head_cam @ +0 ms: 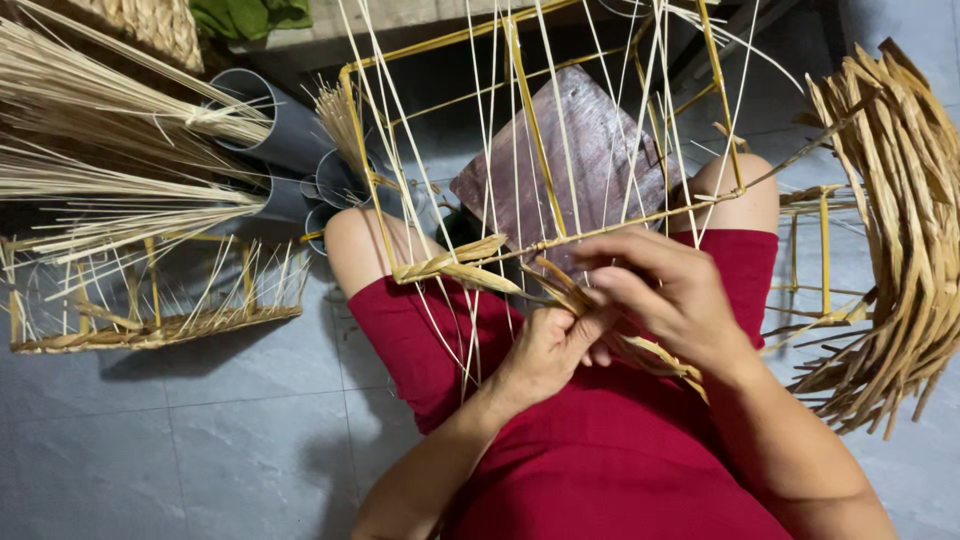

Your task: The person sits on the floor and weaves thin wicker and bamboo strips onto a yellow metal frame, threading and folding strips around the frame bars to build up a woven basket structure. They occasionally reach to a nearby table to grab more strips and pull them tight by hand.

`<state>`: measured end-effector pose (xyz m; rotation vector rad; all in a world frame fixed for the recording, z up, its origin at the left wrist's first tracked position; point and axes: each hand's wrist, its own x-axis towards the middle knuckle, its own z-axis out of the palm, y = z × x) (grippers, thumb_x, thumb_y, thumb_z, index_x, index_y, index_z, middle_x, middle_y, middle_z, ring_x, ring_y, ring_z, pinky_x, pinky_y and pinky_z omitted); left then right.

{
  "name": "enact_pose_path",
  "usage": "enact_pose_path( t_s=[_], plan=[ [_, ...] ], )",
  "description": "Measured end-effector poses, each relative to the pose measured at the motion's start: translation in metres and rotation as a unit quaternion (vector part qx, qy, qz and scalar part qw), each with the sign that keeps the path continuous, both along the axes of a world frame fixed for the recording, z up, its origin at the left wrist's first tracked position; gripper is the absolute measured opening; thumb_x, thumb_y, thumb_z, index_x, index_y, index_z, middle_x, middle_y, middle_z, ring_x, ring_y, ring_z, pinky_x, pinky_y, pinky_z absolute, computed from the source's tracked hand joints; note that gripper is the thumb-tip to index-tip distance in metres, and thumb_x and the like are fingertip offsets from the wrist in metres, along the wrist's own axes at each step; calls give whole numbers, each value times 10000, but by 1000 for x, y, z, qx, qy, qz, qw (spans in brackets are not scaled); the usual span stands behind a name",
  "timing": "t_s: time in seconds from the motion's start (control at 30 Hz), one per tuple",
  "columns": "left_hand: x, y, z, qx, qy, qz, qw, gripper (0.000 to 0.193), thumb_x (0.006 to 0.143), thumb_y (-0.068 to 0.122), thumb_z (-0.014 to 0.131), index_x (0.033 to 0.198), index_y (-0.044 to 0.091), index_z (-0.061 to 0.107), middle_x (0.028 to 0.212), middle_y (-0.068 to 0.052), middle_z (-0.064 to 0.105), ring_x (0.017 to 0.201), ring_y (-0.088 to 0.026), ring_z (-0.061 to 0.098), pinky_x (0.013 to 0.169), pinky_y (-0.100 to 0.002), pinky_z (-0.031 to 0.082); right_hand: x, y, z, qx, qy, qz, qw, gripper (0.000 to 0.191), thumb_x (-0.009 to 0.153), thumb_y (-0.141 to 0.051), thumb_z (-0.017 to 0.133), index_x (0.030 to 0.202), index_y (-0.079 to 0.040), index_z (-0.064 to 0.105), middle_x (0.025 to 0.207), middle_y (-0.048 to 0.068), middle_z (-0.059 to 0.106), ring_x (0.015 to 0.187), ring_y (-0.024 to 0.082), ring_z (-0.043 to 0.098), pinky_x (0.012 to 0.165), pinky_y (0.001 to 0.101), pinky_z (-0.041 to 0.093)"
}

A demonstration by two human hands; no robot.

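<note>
My left hand [545, 350] pinches a flat straw strand [560, 292] against the yellow wire basket frame [530, 130] resting across my lap — fingers closed tight on it. My right hand [665, 290] curls over the same strand, fingertips gripping it just beside the left. Thin pale reeds [480, 150] rise through the frame. A half-woven basket [150, 310] sits on the tiled floor [200, 440], well apart.

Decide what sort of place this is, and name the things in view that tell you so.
Probably a basket-weaving workshop at floor level. Both hands, left and right, work straw strips on a wire frame; bundled reeds stand in grey tubes, and a part-woven basket sits on the tiled floor.
</note>
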<state>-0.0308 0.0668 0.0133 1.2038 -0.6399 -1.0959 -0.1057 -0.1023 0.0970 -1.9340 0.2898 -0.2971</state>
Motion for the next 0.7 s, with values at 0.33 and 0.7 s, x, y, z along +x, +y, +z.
enact_pose_path(
  t_s=[0.33, 0.7],
  plan=[
    [18, 17, 1, 6, -10, -9, 1000, 241, 1102, 178, 515, 1101, -25, 645, 872, -72, 692, 732, -138, 716, 613, -255, 591, 30, 9, 7, 264, 90, 55, 959, 215, 983, -94, 692, 1149, 42, 708, 872, 54, 709, 753, 97, 680, 643, 255, 588],
    [22, 17, 6, 49, 6, -24, 998, 113, 1047, 32, 492, 1067, -40, 577, 871, -98, 688, 721, -172, 726, 591, -282, 601, 37, 30, 12, 350, 158, 52, 922, 282, 946, -109, 639, 1170, 28, 741, 971, 82, 700, 593, 175, 721, 446, 299, 578]
  ],
)
